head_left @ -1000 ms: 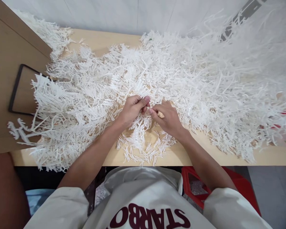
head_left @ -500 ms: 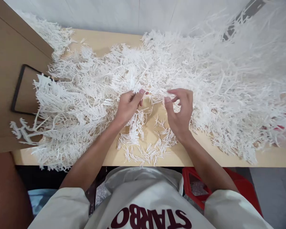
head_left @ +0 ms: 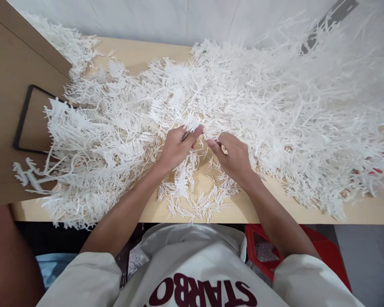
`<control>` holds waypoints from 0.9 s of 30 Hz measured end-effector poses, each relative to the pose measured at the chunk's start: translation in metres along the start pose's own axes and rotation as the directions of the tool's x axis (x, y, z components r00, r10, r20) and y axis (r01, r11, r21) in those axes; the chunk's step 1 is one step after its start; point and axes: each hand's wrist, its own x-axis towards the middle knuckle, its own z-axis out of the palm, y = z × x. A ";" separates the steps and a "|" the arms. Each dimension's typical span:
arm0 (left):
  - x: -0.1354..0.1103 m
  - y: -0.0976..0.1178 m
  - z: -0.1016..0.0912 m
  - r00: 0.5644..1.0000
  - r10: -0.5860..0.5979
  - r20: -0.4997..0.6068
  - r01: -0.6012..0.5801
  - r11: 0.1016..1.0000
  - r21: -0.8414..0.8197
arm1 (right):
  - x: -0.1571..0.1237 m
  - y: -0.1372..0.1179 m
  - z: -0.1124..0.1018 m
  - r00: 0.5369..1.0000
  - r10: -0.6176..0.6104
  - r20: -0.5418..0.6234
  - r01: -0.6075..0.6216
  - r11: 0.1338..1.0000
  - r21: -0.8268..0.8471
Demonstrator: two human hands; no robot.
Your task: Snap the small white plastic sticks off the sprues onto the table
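Note:
A big heap of white plastic sprigs covers most of the light wooden table. My left hand is closed, thumb and fingers pinching a small white sprig at the heap's near edge. My right hand is closed too, its fingertips pinched right beside the left thumb on the same cluster of white pieces. Between my wrists lies a small loose pile of short white sprig pieces near the table's front edge.
A brown board with a black-edged frame lies at the left, partly under the heap. A red plastic stool or crate stands under the table at the right. A white tiled wall runs behind. Another person's limb shows at bottom left.
Half a second ago my right hand was lifted and spread over the heap; it has come back down and closed beside my left hand, as it was one second ago.

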 end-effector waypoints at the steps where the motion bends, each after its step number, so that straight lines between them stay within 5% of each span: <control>1: 0.000 -0.002 0.002 1.000 0.008 -0.014 -0.007 1.000 0.018 | 0.000 -0.001 0.000 0.999 -0.031 0.023 0.031 1.000 -0.007; 5: 0.007 -0.013 0.002 0.990 0.024 -0.142 -0.020 0.999 0.029 | -0.004 -0.019 0.000 0.974 -0.195 0.118 0.179 0.975 0.136; 9: 0.018 -0.023 -0.010 0.944 -0.052 -0.326 0.023 0.996 -0.091 | -0.011 -0.043 -0.003 0.890 -0.432 0.149 0.341 0.845 0.412; 11: 0.018 -0.021 -0.014 0.963 -0.061 -0.262 0.027 0.991 -0.131 | -0.010 -0.043 -0.004 0.940 -0.337 0.060 0.286 0.870 0.401; 13: 0.015 -0.015 -0.012 0.985 -0.048 -0.164 0.023 0.989 -0.149 | -0.007 -0.034 -0.004 0.996 -0.078 -0.033 0.084 0.936 0.342; 15: 0.011 -0.010 -0.007 0.995 -0.021 -0.100 0.007 0.991 -0.134 | -0.002 -0.019 -0.003 0.982 0.179 -0.059 -0.156 0.947 0.280; 17: 0.007 -0.008 -0.003 0.999 0.009 -0.053 -0.014 0.996 -0.093 | 0.001 -0.006 -0.001 0.953 0.302 -0.007 -0.291 0.925 0.243; 22: 0.005 -0.011 -0.003 0.996 0.093 0.015 -0.093 0.996 -0.004 | 0.001 -0.001 0.003 0.974 0.182 0.133 -0.206 0.959 0.194; 27: 0.004 -0.011 0.000 0.982 0.187 0.015 -0.187 0.982 -0.015 | 0.001 -0.010 0.002 0.995 0.032 0.095 -0.053 0.973 0.224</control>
